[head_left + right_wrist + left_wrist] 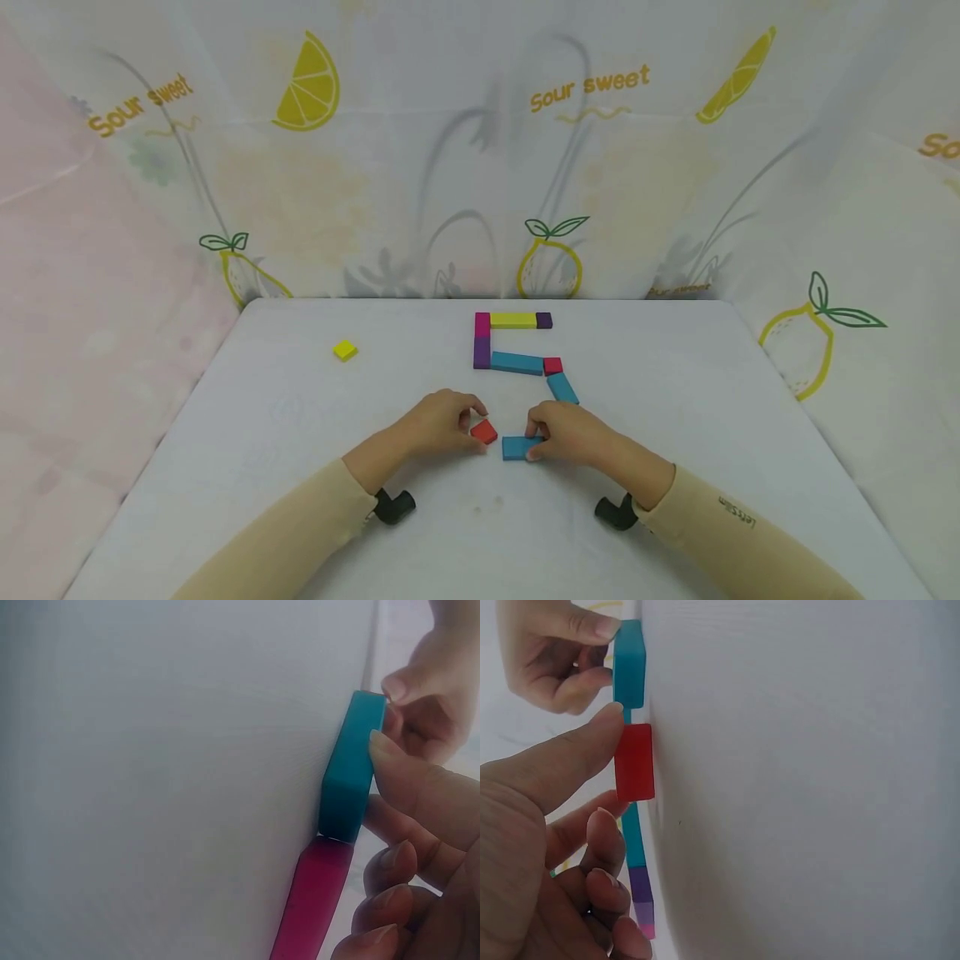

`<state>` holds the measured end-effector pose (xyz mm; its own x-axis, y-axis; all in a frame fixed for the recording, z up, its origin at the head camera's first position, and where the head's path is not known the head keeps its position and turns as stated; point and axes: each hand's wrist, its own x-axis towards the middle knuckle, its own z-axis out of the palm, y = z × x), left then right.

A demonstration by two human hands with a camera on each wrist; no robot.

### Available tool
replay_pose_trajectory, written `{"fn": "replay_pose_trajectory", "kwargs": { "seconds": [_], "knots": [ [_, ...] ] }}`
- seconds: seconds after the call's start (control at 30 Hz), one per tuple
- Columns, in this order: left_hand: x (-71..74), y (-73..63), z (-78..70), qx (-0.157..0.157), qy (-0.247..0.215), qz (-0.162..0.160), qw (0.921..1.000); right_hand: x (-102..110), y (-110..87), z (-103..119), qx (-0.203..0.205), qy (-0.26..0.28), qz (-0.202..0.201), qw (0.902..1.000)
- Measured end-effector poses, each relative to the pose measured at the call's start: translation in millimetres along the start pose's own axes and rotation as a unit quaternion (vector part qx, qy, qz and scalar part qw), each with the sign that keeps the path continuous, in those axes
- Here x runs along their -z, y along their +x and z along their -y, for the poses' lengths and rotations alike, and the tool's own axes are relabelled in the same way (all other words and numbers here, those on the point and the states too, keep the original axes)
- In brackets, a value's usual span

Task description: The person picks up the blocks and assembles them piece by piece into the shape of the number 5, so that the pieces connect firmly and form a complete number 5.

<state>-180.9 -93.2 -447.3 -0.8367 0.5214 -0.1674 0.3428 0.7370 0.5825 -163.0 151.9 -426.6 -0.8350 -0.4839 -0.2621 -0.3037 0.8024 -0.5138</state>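
Observation:
My left hand [442, 423] curls its thumb and index finger around a small red block [483, 432], which sits at an angle on the table. In the left wrist view the thumb tip is right at one edge of the red block [634, 762], the index fingertip at the opposite edge. With its thumb and index finger, my right hand [572, 429] pinches a blue block [516, 448] lying flat just right of the red one. A magenta block [315, 900] adjoins the blue block's end in the right wrist view; the right hand hides it in the head view.
Beyond the hands, a line of blocks runs from a dark purple one [544, 321] through yellow [513, 321], magenta [482, 324], purple [482, 352], long blue [517, 363] and small red [552, 366] to a slanted blue block [562, 388]. A yellow block [345, 350] lies alone at left.

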Motion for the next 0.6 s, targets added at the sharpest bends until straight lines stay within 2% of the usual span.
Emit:
{"fn": "replay_pose_trajectory", "kwargs": {
  "seconds": [0.3, 0.6],
  "knots": [
    [4.4, 0.9, -0.4, -0.016, -0.015, 0.013, 0.9997, 0.7, -0.4, 1.5, -0.003, 0.0, -0.002, 1.0],
    [-2.7, 6.1, 1.9, -0.013, -0.012, 0.01, 0.9998, 0.5, 0.3, 1.4, -0.006, 0.005, -0.003, 1.0]
  ]
}}
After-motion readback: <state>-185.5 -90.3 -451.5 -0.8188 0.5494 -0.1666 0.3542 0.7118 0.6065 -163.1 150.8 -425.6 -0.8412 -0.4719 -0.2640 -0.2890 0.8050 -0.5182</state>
